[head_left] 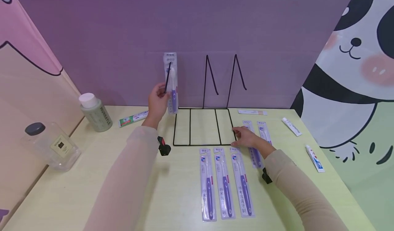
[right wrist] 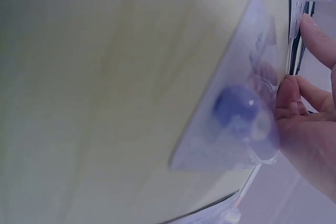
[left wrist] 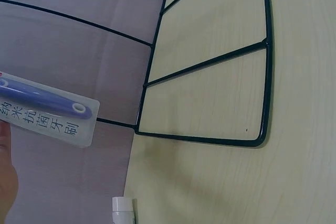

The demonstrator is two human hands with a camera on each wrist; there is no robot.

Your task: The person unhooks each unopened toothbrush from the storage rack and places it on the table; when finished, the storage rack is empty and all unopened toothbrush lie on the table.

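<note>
**Obscured and Cropped Items**

Head view: my left hand hides one end of the toothpaste tube; my right hand covers the middle of one toothbrush pack. Left wrist view: the edge crops my held pack. Right wrist view: the near pack is blurred, its print unreadable.

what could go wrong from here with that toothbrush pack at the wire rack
The toothbrush pack might slip off the left prong if the left hand lets go before it is secure.

A tug there could shift the wire rack, even with the right hand at its front corner.

The right hand reaches over a loose pack and might nudge it.
</note>
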